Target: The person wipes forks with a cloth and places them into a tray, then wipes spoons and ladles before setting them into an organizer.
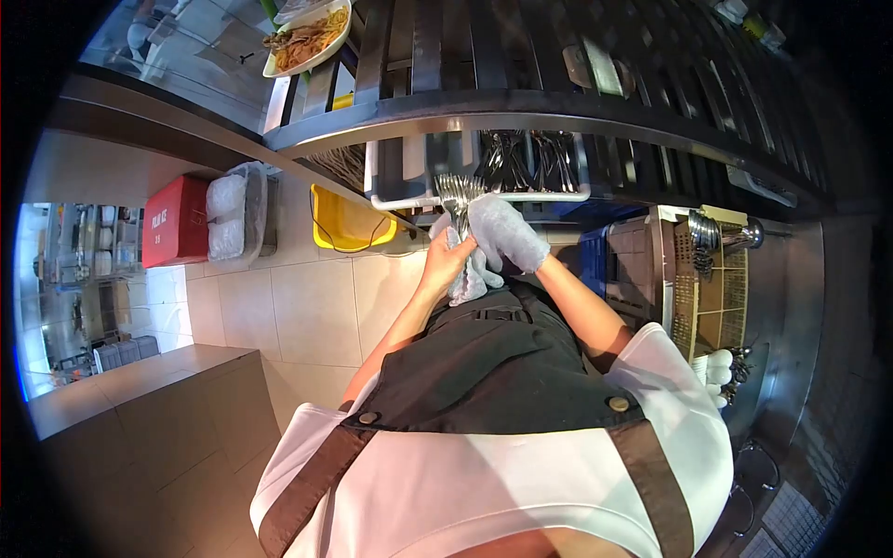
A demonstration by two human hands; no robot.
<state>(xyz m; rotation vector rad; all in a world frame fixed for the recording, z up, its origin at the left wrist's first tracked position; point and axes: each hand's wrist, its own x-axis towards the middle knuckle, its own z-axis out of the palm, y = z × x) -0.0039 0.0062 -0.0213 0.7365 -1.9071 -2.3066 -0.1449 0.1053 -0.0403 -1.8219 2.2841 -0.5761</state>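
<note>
A bunch of metal forks (458, 190) points away from me, tines up, just at the near edge of a white cutlery tray (400, 201). My left hand (448, 259) is closed round their handles, with a grey cloth (465, 286) bunched beneath. My right hand (507, 234) is covered by grey fabric, a glove or a cloth, and presses against the forks from the right; its fingers are hidden. In the tray's right compartments lies more metal cutlery (507, 163). Another tray compartment (405, 163) shows at the left.
A slatted metal shelf (446, 112) overhangs the tray, with a plate of food (312, 42) above. On the floor to the left stand a yellow bucket (346, 223) and a red box (175, 223). To the right, a tan rack (714, 316) has cutlery on it.
</note>
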